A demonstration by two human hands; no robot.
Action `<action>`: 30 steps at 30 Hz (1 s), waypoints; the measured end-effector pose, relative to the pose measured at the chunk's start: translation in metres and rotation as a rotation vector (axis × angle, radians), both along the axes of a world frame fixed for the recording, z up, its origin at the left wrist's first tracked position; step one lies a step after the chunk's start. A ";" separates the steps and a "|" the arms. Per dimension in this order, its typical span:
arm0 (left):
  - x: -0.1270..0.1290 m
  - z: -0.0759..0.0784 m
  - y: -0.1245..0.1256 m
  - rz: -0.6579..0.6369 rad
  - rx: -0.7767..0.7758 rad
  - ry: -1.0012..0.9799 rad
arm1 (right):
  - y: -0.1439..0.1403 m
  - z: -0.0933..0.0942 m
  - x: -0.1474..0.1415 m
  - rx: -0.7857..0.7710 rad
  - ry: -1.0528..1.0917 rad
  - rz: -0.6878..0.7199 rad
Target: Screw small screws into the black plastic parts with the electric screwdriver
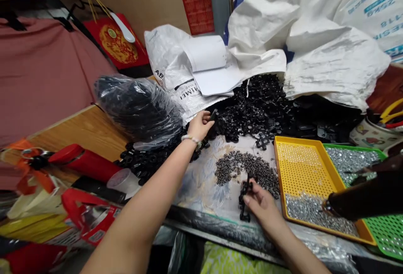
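We reach our left hand (pixel 201 125) out to the near edge of the big heap of black plastic parts (pixel 261 106) at the back of the desk (pixel 198 185), and its fingers pinch one small black piece (pixel 213 115) lifted just clear of the heap. Our right hand (pixel 262 204) stays close to us, closed around a stack of the same black parts (pixel 244 200) held upright against the desk, which keeps them lined up and steady. Just beyond that hand lies a loose pile of small grey metal bits (pixel 247 169), near enough for the fingers to reach. To the right sit a yellow perforated tray (pixel 302 169) and a green tray (pixel 378 223), both carrying shiny metal pieces, so the sorts stay apart. A clear bag of black parts (pixel 138 106) rests left of the heap, beside our left wrist
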State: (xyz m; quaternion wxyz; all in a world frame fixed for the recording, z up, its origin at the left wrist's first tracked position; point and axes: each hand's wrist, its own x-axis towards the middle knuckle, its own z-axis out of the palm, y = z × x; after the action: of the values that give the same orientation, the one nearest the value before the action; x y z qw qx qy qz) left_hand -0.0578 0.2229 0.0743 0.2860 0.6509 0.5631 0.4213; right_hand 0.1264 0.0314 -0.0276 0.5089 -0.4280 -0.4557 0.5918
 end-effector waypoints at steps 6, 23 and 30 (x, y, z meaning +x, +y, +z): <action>0.001 -0.045 -0.169 -0.189 -0.391 -0.693 | -0.004 0.019 0.006 -0.125 0.299 0.024; 0.034 -0.073 -0.234 -0.138 -0.347 -0.868 | -0.032 0.012 0.007 0.169 -0.074 -0.087; 0.037 -0.076 -0.234 -0.181 -0.301 -0.813 | -0.033 0.011 0.005 0.170 -0.081 -0.030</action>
State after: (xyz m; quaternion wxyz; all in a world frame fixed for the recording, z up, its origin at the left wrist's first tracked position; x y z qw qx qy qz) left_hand -0.0208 -0.0107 -0.0016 0.6117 0.4299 0.4008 0.5296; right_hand 0.1317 -0.0018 -0.0166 0.5334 -0.4137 -0.5178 0.5255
